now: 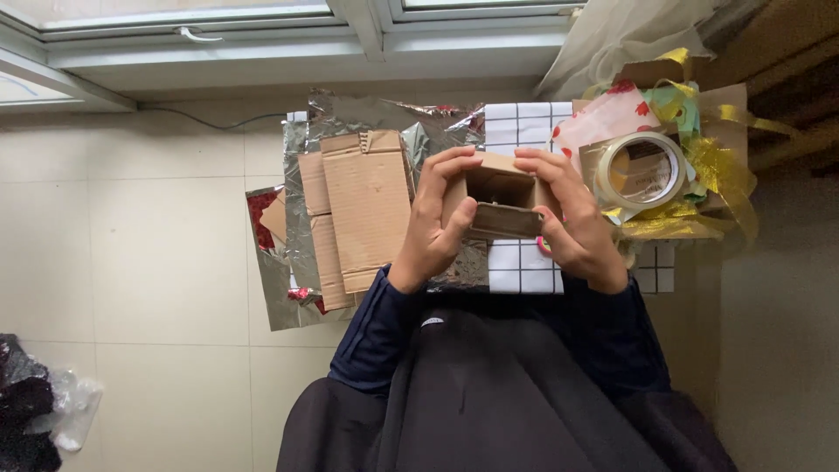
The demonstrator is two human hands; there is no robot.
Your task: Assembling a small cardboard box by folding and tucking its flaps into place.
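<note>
A small open brown cardboard box (500, 203) is held up in front of me between both hands. My left hand (434, 220) grips its left side, thumb on the front flap. My right hand (572, 218) clasps the right side, fingers curled over the top edge. The box's inside looks dark and I cannot tell what it holds. Under the hands lies white wrapping paper with a black grid (521, 262).
Flattened cardboard pieces (363, 210) lie on silver foil wrap (293, 280) on the tiled floor to the left. A roll of clear tape (640, 170) sits on gold ribbon (717, 175) and patterned paper at the right. A window frame (262, 35) runs along the top. A dark bundle (26, 402) lies bottom left.
</note>
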